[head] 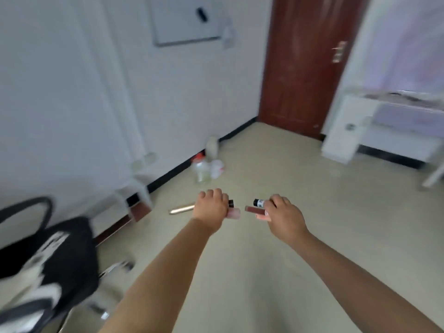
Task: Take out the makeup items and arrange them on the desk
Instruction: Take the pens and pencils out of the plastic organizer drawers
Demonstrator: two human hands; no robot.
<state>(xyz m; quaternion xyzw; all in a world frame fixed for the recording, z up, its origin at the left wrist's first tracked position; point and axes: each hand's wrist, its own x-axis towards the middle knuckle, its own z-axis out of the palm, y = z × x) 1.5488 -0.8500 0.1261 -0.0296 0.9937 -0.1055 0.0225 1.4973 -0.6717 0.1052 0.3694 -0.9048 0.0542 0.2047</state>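
My left hand (212, 207) is closed around several slim makeup tubes: a gold tube (181, 209) sticks out to its left, a pink-capped one (234, 213) and a dark tip (231, 202) to its right. My right hand (280, 212) grips a dark red lip tube (254, 209) and a black tube with a white label (259, 202). Both hands are held out side by side over the beige floor. A black and white bag (55, 255) sits at the lower left, blurred.
A white desk (394, 111) stands at the right by a brown door (305, 68). Plastic bottles (204, 167) stand on the floor by the wall. A white shelf unit (137, 188) is against the left wall. A whiteboard (185, 20) hangs above.
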